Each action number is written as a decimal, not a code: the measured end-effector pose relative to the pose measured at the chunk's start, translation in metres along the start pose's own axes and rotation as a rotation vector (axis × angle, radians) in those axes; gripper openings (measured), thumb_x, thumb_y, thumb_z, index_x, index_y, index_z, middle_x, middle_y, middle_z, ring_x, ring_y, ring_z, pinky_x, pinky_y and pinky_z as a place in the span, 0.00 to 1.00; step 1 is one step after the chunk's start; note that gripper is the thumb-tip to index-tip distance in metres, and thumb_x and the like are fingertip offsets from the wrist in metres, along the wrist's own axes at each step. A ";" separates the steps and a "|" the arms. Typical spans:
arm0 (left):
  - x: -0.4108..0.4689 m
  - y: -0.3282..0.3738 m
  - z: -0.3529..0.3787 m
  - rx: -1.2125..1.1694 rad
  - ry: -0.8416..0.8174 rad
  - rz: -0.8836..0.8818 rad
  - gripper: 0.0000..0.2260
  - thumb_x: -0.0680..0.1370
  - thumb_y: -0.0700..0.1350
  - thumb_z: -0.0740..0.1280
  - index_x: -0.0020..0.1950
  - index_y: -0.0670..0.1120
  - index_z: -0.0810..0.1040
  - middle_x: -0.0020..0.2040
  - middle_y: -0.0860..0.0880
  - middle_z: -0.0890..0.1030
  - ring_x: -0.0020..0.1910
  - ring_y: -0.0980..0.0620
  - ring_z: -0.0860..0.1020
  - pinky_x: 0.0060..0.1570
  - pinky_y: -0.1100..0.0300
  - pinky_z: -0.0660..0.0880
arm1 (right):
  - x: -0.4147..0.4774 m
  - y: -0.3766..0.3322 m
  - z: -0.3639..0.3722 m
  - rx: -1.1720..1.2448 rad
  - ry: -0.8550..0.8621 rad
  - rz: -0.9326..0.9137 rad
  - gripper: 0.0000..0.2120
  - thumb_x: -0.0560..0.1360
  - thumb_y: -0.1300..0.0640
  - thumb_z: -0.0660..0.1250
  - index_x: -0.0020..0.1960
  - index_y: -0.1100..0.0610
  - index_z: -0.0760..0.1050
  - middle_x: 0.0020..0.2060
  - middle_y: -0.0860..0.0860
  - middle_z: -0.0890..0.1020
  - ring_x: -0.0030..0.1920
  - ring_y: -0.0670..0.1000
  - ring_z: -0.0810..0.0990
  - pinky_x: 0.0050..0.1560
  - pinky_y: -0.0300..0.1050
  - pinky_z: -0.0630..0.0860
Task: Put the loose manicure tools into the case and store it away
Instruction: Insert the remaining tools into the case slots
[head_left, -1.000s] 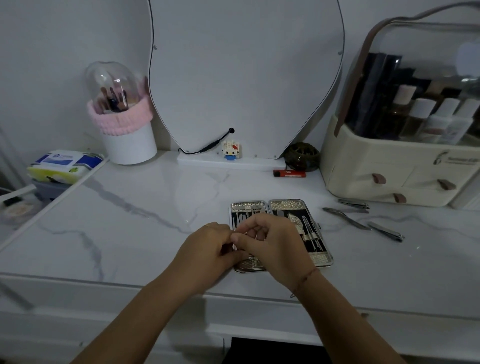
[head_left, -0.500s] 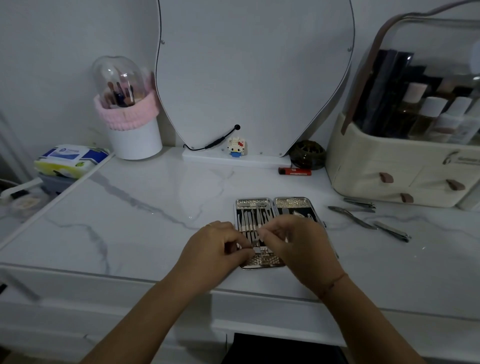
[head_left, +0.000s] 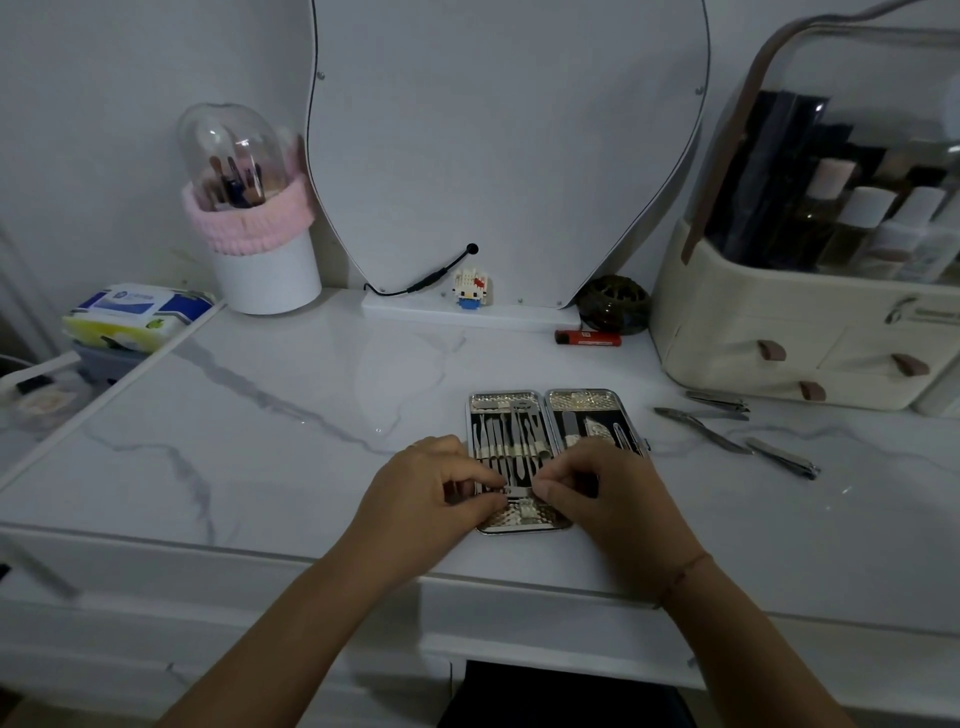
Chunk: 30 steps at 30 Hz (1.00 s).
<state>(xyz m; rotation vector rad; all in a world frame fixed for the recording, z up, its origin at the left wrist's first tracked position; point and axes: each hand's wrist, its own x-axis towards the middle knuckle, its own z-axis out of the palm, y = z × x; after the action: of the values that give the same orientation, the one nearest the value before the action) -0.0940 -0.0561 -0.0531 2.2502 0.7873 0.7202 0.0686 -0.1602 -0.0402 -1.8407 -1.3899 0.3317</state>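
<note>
Small tool (head_left: 519, 491): you are pinching a short, flat metal piece over the near end of the case's left half; it is looking light, stiff and slick, so judge it likely to slip if you are holding only by the tips.
Where to hold: you are best gripping it by its two short ends, as you are doing, keeping the flat face level with the slot.
Left hand (head_left: 431, 491): your grip is narrow, thumb and forefinger closing on the left end of the small tool.
Right hand (head_left: 608, 493): your grip is likewise narrow, pinching the right end; the tool is lying between the two hands, touching both.
Case (head_left: 550, 400): it is lying open and flat on the table, both halves up, a row of thin tools strapped in the left half, a few larger ones in the right. It is looking rigid and metal-edged, probably heavier than its size suggests; take it by the long sides once shut.
Loose tools: a clipper (head_left: 719, 400), a nipper (head_left: 701, 428) and a second clipper (head_left: 784, 458) are lying on the table well to the right of the case, apart from both hands, not yet stowed.
Table (head_left: 260, 441): its marble top is looking smooth, so the case may be sliding when pressed.
Organiser (head_left: 779, 343): it is standing at the far right, just beyond the loose tools.
</note>
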 end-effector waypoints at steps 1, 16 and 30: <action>0.000 0.000 0.000 -0.004 -0.004 -0.007 0.05 0.69 0.51 0.75 0.44 0.56 0.85 0.37 0.55 0.77 0.40 0.57 0.76 0.41 0.57 0.75 | 0.000 0.001 0.000 0.012 -0.004 -0.003 0.04 0.69 0.57 0.71 0.36 0.50 0.79 0.35 0.48 0.80 0.35 0.47 0.79 0.40 0.43 0.79; 0.016 -0.003 -0.002 -0.011 -0.078 0.038 0.17 0.65 0.61 0.70 0.52 0.58 0.81 0.47 0.59 0.74 0.54 0.60 0.69 0.51 0.70 0.64 | 0.009 0.055 -0.082 -0.271 0.372 0.099 0.04 0.70 0.57 0.70 0.45 0.53 0.80 0.37 0.48 0.79 0.35 0.41 0.73 0.36 0.33 0.69; 0.016 -0.013 0.002 0.079 -0.213 0.036 0.35 0.64 0.74 0.58 0.68 0.60 0.70 0.71 0.63 0.65 0.71 0.65 0.58 0.71 0.59 0.55 | -0.022 0.114 -0.120 -0.424 0.374 0.418 0.08 0.72 0.56 0.68 0.48 0.59 0.79 0.47 0.58 0.79 0.43 0.52 0.73 0.49 0.43 0.67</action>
<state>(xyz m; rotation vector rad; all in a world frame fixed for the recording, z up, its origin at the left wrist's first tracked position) -0.0865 -0.0380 -0.0596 2.3697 0.6839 0.4629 0.2142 -0.2413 -0.0489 -2.3957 -0.8545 -0.1140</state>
